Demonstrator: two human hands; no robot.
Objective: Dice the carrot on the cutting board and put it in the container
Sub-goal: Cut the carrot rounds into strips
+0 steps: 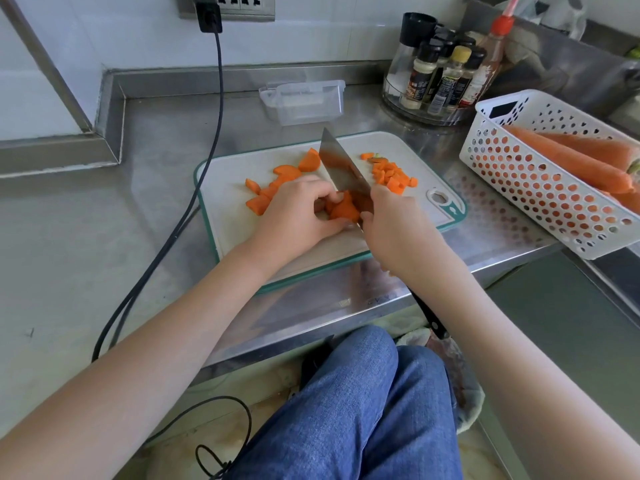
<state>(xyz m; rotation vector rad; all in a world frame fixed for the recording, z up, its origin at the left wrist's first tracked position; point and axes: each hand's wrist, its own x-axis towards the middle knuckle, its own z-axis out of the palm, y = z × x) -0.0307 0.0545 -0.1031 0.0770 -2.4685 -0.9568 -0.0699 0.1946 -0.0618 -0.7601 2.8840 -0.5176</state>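
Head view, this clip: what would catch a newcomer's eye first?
The knife stands out, gripped by the right hand over mid-board, its blade against the carrot chunk that the left hand holds down. Orange pieces lie on both sides of it on the cutting board. At the right, whole carrots fill a white basket.
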